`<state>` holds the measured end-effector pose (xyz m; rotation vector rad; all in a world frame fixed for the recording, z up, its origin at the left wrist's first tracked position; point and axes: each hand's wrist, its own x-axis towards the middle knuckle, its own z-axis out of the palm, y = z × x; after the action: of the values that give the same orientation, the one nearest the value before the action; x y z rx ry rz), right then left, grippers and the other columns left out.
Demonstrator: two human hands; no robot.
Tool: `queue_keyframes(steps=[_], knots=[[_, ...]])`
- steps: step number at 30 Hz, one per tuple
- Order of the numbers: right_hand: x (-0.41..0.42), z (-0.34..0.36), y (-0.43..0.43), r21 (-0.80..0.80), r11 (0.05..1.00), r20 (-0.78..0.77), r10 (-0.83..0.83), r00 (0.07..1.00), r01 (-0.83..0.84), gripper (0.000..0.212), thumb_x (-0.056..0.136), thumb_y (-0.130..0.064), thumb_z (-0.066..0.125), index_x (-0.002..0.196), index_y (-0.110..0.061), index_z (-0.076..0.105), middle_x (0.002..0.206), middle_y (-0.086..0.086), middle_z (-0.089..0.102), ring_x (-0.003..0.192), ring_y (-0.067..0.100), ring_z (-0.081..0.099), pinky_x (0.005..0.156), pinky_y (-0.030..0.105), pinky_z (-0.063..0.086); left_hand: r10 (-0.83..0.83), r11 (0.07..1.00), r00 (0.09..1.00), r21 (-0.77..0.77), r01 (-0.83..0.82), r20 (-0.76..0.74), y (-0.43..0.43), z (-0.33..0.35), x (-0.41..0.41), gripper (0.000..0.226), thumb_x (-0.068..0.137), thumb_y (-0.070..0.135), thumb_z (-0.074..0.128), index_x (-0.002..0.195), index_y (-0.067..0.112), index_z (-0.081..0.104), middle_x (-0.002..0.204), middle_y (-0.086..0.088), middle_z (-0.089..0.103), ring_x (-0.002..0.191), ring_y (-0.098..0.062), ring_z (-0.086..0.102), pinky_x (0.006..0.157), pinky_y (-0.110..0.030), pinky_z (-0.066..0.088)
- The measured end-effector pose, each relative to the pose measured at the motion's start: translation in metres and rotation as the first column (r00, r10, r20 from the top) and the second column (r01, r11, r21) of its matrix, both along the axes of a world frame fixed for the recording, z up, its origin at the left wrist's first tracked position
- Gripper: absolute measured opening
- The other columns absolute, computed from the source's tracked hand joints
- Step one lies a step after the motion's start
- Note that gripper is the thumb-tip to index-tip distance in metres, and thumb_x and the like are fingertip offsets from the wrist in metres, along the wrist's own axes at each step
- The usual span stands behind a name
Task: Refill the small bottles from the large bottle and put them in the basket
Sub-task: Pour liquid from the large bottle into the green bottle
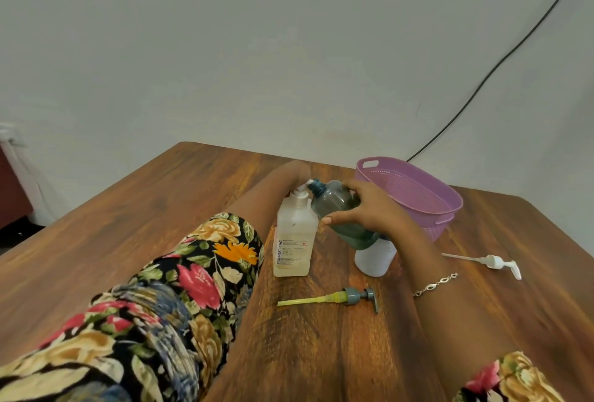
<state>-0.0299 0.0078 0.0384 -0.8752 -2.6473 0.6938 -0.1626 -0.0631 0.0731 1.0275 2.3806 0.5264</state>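
A grey pump (352, 296) with a yellow tube lies near me on the wood table (160, 208). My right hand (373, 212) wraps round the smooth dark small bottle (331, 202), tipped at the square big clear bottle (294, 241). My left hand (297, 171) is at its top; I cannot tell its grip. The holey purple basket (437, 228) sits far right.

The large bottle (294, 234), clear and square with a white pump and a printed label, stands upright on the worktop (193, 196). Just right of it, the right hand (369, 208) grips a smoky grey small bottle (334, 199), tilted with its open neck at the pump spout and green liquid in its base. A white small bottle (374, 260) stands upright, also right of the large bottle. The purple basket (418, 189) sits farther right and behind.
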Motion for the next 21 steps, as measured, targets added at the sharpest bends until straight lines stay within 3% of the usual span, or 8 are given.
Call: queue_keyframes(steps=[3,5,7,11,14,16,18,21], knots=[[0.001,0.004,0.000,-0.008,1.000,-0.014,-0.011,1.000,0.011,0.084,0.068,-0.042,0.077,0.138,-0.014,0.041,0.135,0.007,0.049,0.119,0.023,0.048,0.091,0.030,0.043,0.030,0.997,0.983,0.059,-0.041,0.179,0.002,0.004,-0.001,0.038,0.096,0.004,0.040,0.134,-0.004,0.041,0.116,-0.021,0.052,0.107,-0.031,0.054,0.097,-0.036,0.041],[0.002,0.009,0.001,-0.002,1.000,-0.019,-0.011,1.000,0.011,0.084,0.068,-0.043,0.078,0.138,-0.015,0.041,0.135,0.006,0.048,0.119,0.023,0.048,0.092,0.031,0.043,0.030,0.995,0.945,0.080,-0.059,0.325,-0.004,0.011,-0.001,0.046,0.101,0.027,0.035,0.135,-0.003,0.038,0.134,-0.025,0.044,0.124,-0.039,0.044,0.101,-0.043,0.038],[0.005,0.012,0.000,0.017,1.000,-0.006,-0.010,1.000,0.010,0.083,0.068,-0.042,0.078,0.138,-0.016,0.040,0.136,0.006,0.048,0.120,0.023,0.047,0.093,0.032,0.042,0.082,0.994,0.912,0.040,-0.106,0.401,-0.006,0.017,0.000,0.069,0.097,0.052,0.029,0.138,-0.004,0.033,0.139,-0.027,0.038,0.127,-0.042,0.039,0.101,-0.050,0.035],[0.005,0.010,-0.002,0.045,0.999,0.002,-0.009,1.000,0.009,0.080,0.069,-0.042,0.077,0.136,-0.017,0.041,0.133,0.006,0.050,0.117,0.023,0.049,0.093,0.032,0.043,0.097,0.994,0.951,0.020,-0.107,0.294,-0.004,0.018,0.004,0.078,0.096,0.057,0.019,0.141,-0.006,0.023,0.135,-0.028,0.042,0.123,-0.042,0.042,0.098,-0.048,0.036],[0.004,0.008,-0.003,0.050,0.999,0.003,-0.011,1.000,0.011,0.078,0.071,-0.040,0.077,0.136,-0.015,0.042,0.133,0.006,0.050,0.117,0.023,0.049,0.089,0.028,0.041,0.065,0.997,0.974,0.031,-0.073,0.219,0.000,0.013,0.006,0.059,0.101,0.040,0.023,0.139,-0.005,0.030,0.115,-0.023,0.051,0.089,-0.032,0.052,0.090,-0.041,0.038],[0.003,0.006,-0.004,0.049,0.999,0.014,-0.008,1.000,0.007,0.077,0.071,-0.040,0.077,0.136,-0.015,0.042,0.132,0.006,0.050,0.116,0.023,0.049,0.087,0.027,0.040,0.032,0.999,0.982,0.031,-0.038,0.186,0.004,0.007,0.003,0.045,0.102,0.024,0.028,0.134,-0.005,0.040,0.096,-0.014,0.052,0.066,-0.020,0.044,0.080,-0.033,0.039],[0.001,0.005,-0.005,0.044,0.999,0.023,-0.008,1.000,0.007,0.079,0.070,-0.039,0.077,0.136,-0.015,0.042,0.132,0.006,0.050,0.116,0.022,0.049,0.088,0.028,0.041,0.022,0.999,0.994,0.024,-0.024,0.106,0.005,0.001,0.002,0.037,0.101,0.015,0.030,0.127,-0.005,0.047,0.074,-0.007,0.044,0.059,-0.014,0.039,0.063,-0.026,0.040],[0.000,0.003,-0.006,0.034,0.999,0.016,-0.011,1.000,0.011,0.079,0.070,-0.040,0.077,0.136,-0.016,0.041,0.132,0.006,0.050,0.116,0.023,0.049,0.089,0.029,0.042,0.031,0.999,0.996,0.029,-0.033,0.080,0.007,-0.002,0.003,0.024,0.101,0.015,0.029,0.103,0.000,0.048,0.069,-0.007,0.041,0.058,-0.014,0.039,0.054,-0.021,0.035]])
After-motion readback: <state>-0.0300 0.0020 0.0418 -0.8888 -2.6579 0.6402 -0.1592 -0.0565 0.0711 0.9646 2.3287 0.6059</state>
